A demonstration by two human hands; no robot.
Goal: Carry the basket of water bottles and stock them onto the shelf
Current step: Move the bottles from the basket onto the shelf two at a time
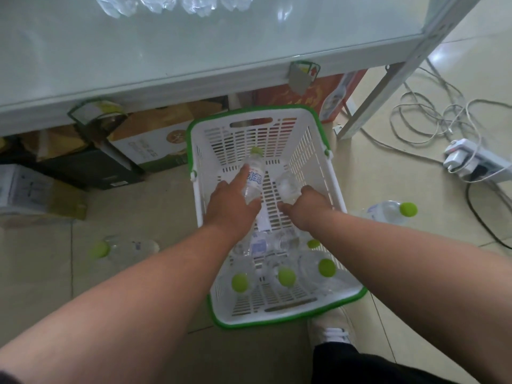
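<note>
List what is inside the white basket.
The basket holds green-capped water bottles near its close end. The left hand and right hand each grip one. The arms hide others.

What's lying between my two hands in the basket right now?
In the head view, only the bare slotted basket floor lies between the left hand and right hand; each grips its own bottle.

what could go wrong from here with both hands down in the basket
1. Two loose bottles lie on the floor, one left of the basket at and one right at; stepping back could roll an ankle.
2. Cables and a power strip trail near the shelf leg, a trip hazard.
3. The right hand grips its bottle by the end, so it might slip while lifting.
</note>
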